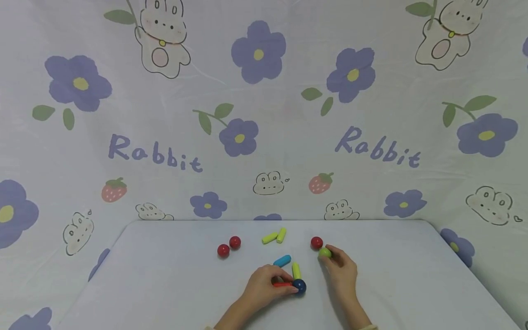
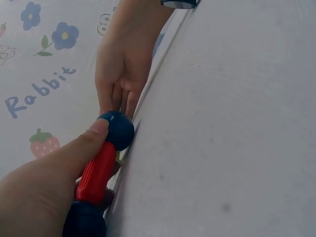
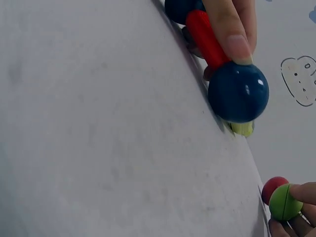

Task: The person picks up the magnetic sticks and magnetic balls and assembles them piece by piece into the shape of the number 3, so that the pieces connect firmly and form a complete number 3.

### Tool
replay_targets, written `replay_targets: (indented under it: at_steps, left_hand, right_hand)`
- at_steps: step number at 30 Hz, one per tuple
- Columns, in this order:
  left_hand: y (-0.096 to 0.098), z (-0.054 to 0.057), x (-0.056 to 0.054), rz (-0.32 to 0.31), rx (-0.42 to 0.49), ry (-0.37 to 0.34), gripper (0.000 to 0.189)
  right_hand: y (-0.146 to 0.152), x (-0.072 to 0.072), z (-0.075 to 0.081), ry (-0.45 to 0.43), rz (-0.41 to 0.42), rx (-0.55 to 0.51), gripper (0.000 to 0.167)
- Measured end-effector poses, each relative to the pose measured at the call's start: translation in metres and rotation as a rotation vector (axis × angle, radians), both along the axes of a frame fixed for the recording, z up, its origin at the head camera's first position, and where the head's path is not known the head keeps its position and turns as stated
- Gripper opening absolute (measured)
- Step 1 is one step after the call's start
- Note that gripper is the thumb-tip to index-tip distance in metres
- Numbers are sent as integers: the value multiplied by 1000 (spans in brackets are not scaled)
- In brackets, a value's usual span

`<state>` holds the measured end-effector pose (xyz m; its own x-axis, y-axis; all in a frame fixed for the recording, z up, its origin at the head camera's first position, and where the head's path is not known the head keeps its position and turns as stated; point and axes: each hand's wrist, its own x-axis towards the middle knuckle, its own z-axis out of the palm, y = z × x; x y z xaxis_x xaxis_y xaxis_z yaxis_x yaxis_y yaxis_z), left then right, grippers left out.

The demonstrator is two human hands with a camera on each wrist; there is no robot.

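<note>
My left hand (image 1: 264, 286) pinches a small build: a red rod (image 2: 96, 173) with a dark blue ball (image 2: 117, 131) at one end and a second blue ball (image 2: 85, 219) at the other. Its thumb presses near the first ball. Beside that ball a yellow-green rod (image 1: 296, 270) points away, and a light blue rod (image 1: 282, 261) lies just beyond the fingers. My right hand (image 1: 341, 270) pinches a green ball (image 3: 285, 202) between thumb and fingers. Right behind the green ball sits a red ball (image 1: 316, 243).
Two red balls (image 1: 228, 246) rest together on the white table (image 1: 165, 284), left of centre. Farther back lie two yellow-green rods (image 1: 275, 236). A patterned cloth (image 1: 288, 105) hangs behind the table's rear edge.
</note>
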<state>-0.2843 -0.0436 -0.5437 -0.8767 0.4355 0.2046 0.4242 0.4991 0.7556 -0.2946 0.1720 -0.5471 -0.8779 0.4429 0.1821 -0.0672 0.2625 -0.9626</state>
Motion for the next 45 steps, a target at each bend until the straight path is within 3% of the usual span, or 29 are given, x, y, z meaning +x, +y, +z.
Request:
replay_targets:
  at_steps: [9,20,45]
  left_hand:
    - [-1,-1,-1,-18,14,47,24]
    - [-2,-4,-1,6,-8,83,30]
    - [-2,-3,0,-17,8,109,30]
  right_hand:
    - [-16,2,3,22,91,-31,32]
    - [-29,5,5,2,202,-82,32]
    - [-40,2,13,-18,263,-106,31]
